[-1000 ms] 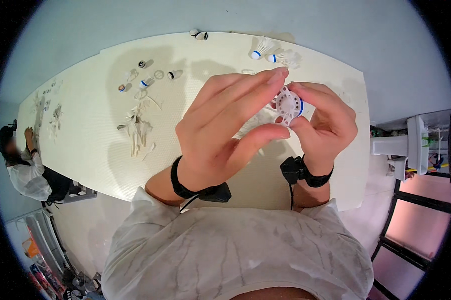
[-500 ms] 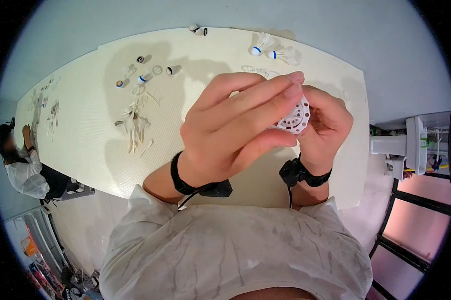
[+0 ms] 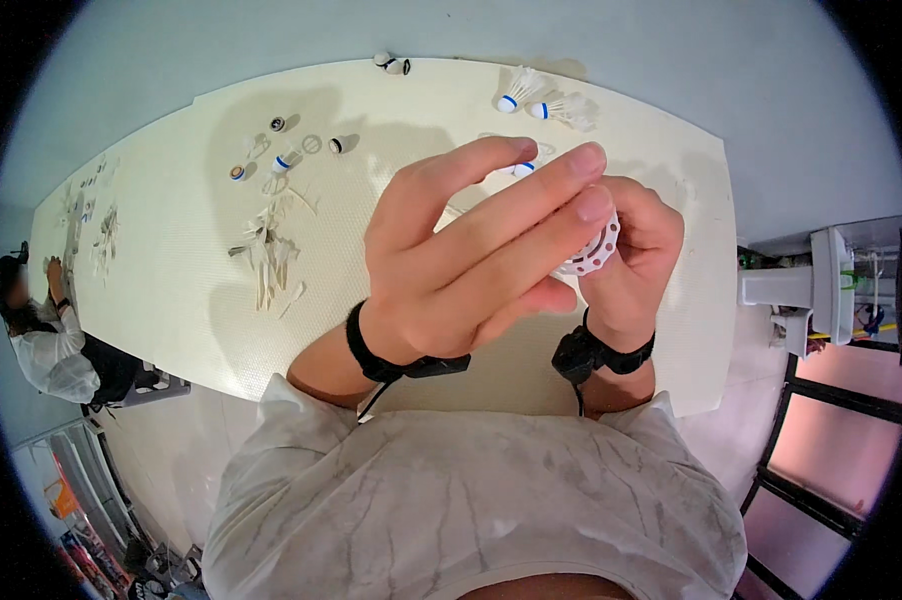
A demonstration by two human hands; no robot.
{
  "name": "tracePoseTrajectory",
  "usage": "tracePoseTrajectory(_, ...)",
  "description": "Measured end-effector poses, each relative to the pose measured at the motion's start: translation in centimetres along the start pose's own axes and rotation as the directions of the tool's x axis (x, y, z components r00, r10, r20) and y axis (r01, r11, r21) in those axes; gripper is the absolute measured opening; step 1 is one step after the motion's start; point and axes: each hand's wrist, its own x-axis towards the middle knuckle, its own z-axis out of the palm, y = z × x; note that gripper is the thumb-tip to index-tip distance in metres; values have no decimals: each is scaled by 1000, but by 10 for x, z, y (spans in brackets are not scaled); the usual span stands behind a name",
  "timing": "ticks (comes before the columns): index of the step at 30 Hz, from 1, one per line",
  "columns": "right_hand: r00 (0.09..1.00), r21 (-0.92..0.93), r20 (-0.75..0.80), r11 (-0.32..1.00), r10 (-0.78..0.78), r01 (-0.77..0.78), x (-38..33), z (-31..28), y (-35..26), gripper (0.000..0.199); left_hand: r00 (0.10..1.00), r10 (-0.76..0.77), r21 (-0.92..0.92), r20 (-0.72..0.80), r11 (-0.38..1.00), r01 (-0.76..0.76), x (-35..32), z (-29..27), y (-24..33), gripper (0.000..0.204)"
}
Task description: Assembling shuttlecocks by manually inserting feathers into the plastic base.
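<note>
A white perforated ring (image 3: 596, 252) is held above the cream table (image 3: 171, 300), pinched between the right hand (image 3: 631, 265), closed around its far side, and the extended fingers of the left hand (image 3: 471, 270), which cover most of it. For good control, the ring should be gripped by its rim and kept level. Shuttlecocks (image 3: 546, 103) and loose white feathers (image 3: 266, 255) lie well apart on the table.

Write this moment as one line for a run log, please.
left hand: fingers over white perforated disc | right hand: holds disc from behind | table: two shuttlecocks, loose feathers | another person at far left
</note>
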Motion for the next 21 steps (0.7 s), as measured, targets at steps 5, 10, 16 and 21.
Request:
tracePoseTrajectory(5, 995, 81, -51, 993, 89, -85, -1, 3, 2, 38, 999, 48, 167, 10, 985, -49, 1, 0, -4, 45)
tracePoseTrajectory(10, 995, 67, -28, 993, 95, -93, -1, 3, 0, 37, 999, -33, 179, 23, 983, 29, 3, -3, 1, 47)
tracePoseTrajectory(16, 992, 45, -75, 994, 102, -99, -3, 7, -1, 38, 1000, -18, 174, 23, 985, 13, 1, 0, -1, 45)
tracePoseTrajectory(21, 988, 47, -103, 993, 113, -108, -5, 8, -3, 36, 999, -34, 155, 43, 988, 27, 2, -1, 0, 42)
